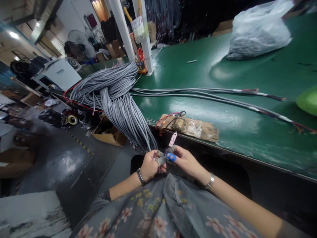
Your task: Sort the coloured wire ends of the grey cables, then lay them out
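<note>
My left hand (150, 164) is closed around the end of a grey cable (149, 140), where thin coloured wires (155, 154) show between the fingers. Grey covers wrap some of its fingertips. Close beside it, my right hand (185, 161) is pinched, with a blue cover on the thumb and a grey one on a finger. A small pink strip with a hole in its end (172, 139) sticks up from the right fingers; its lower part is hidden. The fingertips of both hands meet at the wires, and what lies exactly between them is too small to tell.
A big bundle of grey cables (111, 86) hangs over the green table's (188, 76) edge. Several cables with stripped ends (252, 107) stretch right. A wooden block (198, 129) lies at the front edge. A plastic bag (260, 31) stands behind; a cardboard box (109, 134) is below left.
</note>
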The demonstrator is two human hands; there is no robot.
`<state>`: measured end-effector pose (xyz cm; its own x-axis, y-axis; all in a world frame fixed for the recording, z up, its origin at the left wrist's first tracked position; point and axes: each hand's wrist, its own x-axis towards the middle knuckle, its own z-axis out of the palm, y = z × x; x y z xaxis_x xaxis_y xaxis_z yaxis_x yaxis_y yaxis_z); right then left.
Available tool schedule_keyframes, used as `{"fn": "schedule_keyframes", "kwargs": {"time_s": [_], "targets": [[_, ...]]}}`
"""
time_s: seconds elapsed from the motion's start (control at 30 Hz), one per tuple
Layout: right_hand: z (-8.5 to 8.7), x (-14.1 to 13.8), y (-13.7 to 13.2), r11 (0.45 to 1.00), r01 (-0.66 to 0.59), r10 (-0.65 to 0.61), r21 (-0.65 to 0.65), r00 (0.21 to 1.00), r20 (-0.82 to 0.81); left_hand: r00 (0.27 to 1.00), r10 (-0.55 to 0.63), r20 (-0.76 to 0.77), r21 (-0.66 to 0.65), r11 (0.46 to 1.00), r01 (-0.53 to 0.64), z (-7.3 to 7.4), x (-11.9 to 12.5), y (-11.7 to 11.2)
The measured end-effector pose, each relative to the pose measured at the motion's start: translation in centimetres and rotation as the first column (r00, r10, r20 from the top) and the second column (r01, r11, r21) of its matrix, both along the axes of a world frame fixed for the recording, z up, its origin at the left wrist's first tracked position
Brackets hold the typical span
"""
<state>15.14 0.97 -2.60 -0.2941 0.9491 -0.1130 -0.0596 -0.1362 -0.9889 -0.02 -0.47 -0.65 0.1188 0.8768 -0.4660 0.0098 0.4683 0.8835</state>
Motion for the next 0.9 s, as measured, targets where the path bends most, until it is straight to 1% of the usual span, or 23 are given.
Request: {"fn": "schedule_keyframes", "kwargs": {"time_s": [0.1, 0.17, 0.23, 0.33, 0.4, 0.5, 0.6, 0.7, 0.8, 0.9], "targets": [[-0.1, -0.4, 0.0, 0.998, -0.013, 0.01, -0.065, 0.999, -0.046, 0.997, -0.075, -0.035, 0.014, 0.997, 0.075, -0.2, -0.2, 0.0], [0.0, -0.5, -0.1, 0.996, -0.03, 0.025, -0.081, 0.998, -0.064, 0.991, -0.126, -0.05, 0.01, 0.992, 0.127, -0.4, -0.3, 0.2], [0.2, -0.4, -0.2, 0.997, -0.039, 0.036, -0.063, 0.998, -0.053, 0.98, -0.192, -0.061, -0.019, 0.981, 0.191, -0.5, -0.5, 0.3], [0.9, -0.4, -0.3, 0.999, -0.051, 0.052, 0.014, 0.999, -0.004, 0.964, -0.258, -0.065, -0.051, 0.966, 0.255, -0.4, -0.7, 0.5], [1.2, -0.4, -0.2, 0.998, -0.055, 0.055, 0.032, 0.998, 0.008, 0.967, -0.251, -0.051, -0.034, 0.968, 0.249, -0.4, -0.7, 0.5], [1.2, -0.5, 0.0, 0.999, -0.04, 0.04, -0.012, 0.999, -0.006, 0.978, -0.207, -0.006, -0.005, 0.978, 0.207, -0.3, -0.8, 0.2], [0.9, -0.5, -0.2, 0.998, -0.014, 0.011, -0.063, 0.999, -0.041, 0.981, -0.192, 0.024, 0.015, 0.981, 0.192, -0.4, -1.0, -0.1], [0.7, -0.6, -0.5, 0.989, 0.017, -0.032, -0.144, 0.994, -0.105, 0.984, -0.173, 0.036, 0.033, 0.985, 0.171, -0.7, -1.0, -0.2], [0.6, -0.7, -0.8, 0.971, 0.016, -0.058, -0.24, 0.984, -0.166, 0.988, -0.146, 0.04, 0.032, 0.989, 0.145, -1.1, -1.1, -0.2], [0.6, -0.7, -0.8, 0.955, 0.008, -0.07, -0.296, 0.978, -0.199, 0.986, -0.163, 0.032, 0.033, 0.986, 0.162, -1.0, -1.2, 0.0]]}}
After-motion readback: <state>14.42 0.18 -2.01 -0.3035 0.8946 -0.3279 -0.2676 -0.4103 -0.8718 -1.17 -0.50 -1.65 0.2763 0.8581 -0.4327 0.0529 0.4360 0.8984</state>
